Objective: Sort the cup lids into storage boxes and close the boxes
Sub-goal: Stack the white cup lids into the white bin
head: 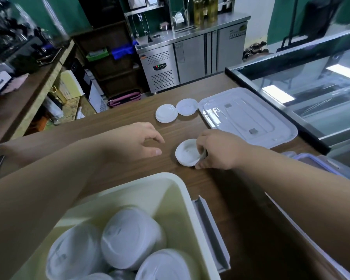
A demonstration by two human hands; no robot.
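Observation:
A cream storage box (182, 190) stands open at the near edge of the wooden counter, with several white cup lids (129, 237) stacked inside. My right hand (220, 150) pinches the right rim of a small stack of white lids (187, 152) lying on the counter. My left hand (137, 140) hovers just left of that stack, fingers loosely curled and holding nothing. Two more white lids (166, 113) (186, 106) lie side by side farther back. A large translucent box lid (249, 116) lies flat to their right.
A glass display case (311, 81) borders the counter on the right. A clear container with a purple-trimmed rim (319, 162) sits by my right forearm. Beyond the counter's far edge is a floor gap, shelves and a steel fridge unit (190, 55).

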